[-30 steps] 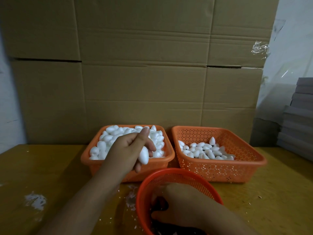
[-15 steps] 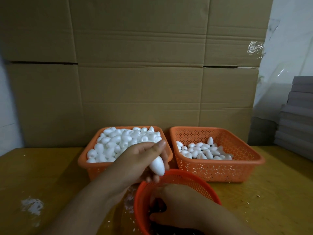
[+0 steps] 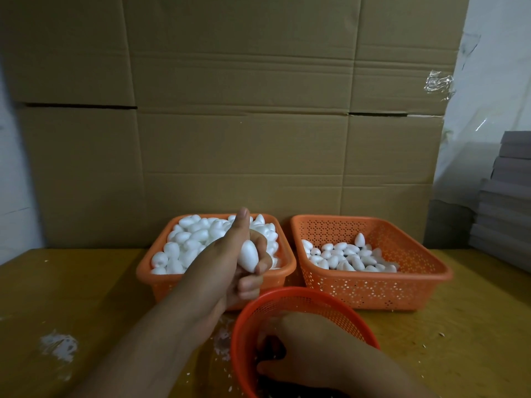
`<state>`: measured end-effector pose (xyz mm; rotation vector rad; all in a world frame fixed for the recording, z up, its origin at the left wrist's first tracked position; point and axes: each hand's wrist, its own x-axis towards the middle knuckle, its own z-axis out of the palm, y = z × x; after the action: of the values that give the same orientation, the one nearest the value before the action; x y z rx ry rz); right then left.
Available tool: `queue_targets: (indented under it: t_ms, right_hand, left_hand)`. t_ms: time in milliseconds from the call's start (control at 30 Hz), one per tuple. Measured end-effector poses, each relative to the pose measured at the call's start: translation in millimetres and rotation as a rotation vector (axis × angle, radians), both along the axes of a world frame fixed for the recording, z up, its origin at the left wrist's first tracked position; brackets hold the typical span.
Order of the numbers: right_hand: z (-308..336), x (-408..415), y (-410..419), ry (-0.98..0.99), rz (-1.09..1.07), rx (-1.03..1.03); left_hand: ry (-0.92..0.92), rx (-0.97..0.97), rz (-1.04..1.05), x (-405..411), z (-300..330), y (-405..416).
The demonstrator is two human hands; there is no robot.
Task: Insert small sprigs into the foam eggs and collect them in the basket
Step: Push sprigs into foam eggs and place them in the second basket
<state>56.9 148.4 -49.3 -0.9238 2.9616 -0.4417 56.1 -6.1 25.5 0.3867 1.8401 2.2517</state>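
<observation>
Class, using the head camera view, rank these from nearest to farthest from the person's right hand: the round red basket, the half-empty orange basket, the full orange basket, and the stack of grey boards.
1. Round red basket: the right hand is inside it.
2. Half-empty orange basket: just behind, slightly right.
3. Full orange basket: behind, to the left; close to second place.
4. Stack of grey boards: far right edge.

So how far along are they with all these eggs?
Early on, it seems. The right basket holds only a shallow layer of eggs, presumably finished. In hand: the left hand grips one foam egg while the right hand reaches into the round basket, its contents dark and unclear. Left: the left basket is heaped full.
</observation>
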Motion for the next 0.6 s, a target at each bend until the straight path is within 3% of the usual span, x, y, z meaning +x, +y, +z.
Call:
queue_targets:
  t_ms: [333, 600]
  right_hand:
    - [0.5, -0.6, 1.2, 0.008, 0.004, -0.003]
    - [-0.9, -3.5, 1.7, -0.012, -0.002, -0.004]
  left_hand:
    - [0.065, 0.015, -0.067, -1.3, -1.9, -10.1]
    - [0.320, -0.351, 0.055, -5.5, -6.5, -10.2]
